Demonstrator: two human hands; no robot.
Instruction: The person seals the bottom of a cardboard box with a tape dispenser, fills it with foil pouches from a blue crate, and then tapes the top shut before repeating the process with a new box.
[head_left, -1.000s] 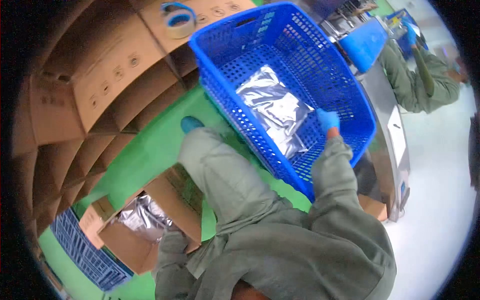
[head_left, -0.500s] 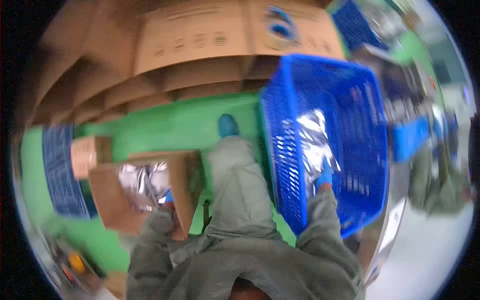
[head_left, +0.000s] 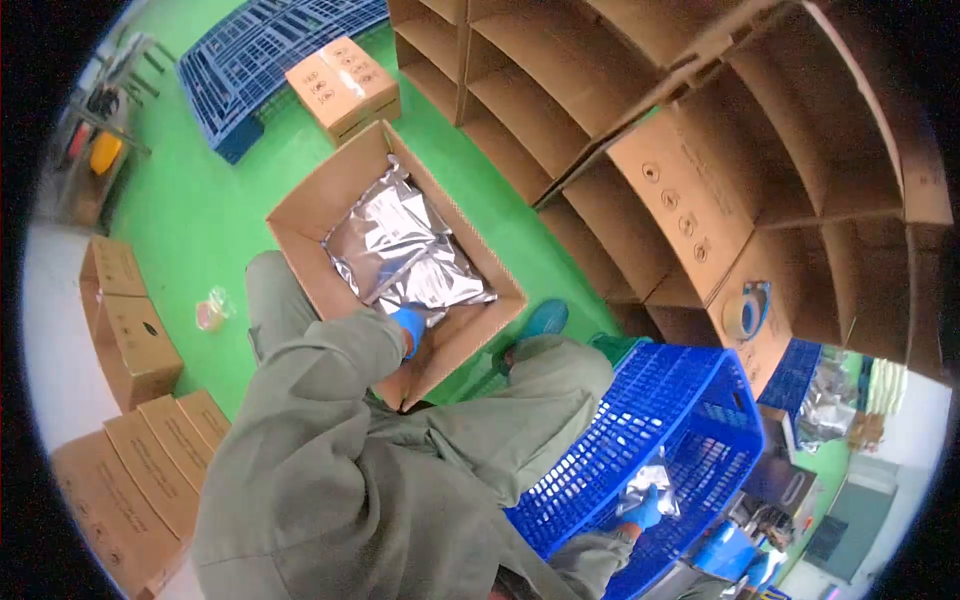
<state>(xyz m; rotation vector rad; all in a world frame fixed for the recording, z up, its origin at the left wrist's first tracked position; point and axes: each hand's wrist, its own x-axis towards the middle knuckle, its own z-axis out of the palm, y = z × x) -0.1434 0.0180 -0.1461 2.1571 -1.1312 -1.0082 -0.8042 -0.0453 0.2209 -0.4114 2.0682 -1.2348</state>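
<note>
In the open cardboard box (head_left: 320, 200) lie shiny silver foil pouches (head_left: 400, 220), overlapping, with pale labels. My left hand (head_left: 410, 328), in a blue glove, is closed at the lower edge of the nearer foil pouch (head_left: 440, 280); some of its fingertips are hidden. Down on the right stands a blue perforated plastic basket (head_left: 620, 410). Inside it, my gloved right hand (head_left: 643, 510) grips another silver pouch (head_left: 660, 480), partly covered by the hand and the basket wall.
Stacked open cartons (head_left: 570, 110) form compartments at the upper right, with a tape dispenser (head_left: 745, 315) on a carton flap. A closed carton (head_left: 345, 85) and a blue pallet (head_left: 265, 60) stand beyond the box. More cartons (head_left: 150, 470) are at the lower left.
My view has turned left, bringing the cardboard box to the middle and the basket to the lower right. Each hand stays at a foil pouch, the left in the box, the right in the basket.
</note>
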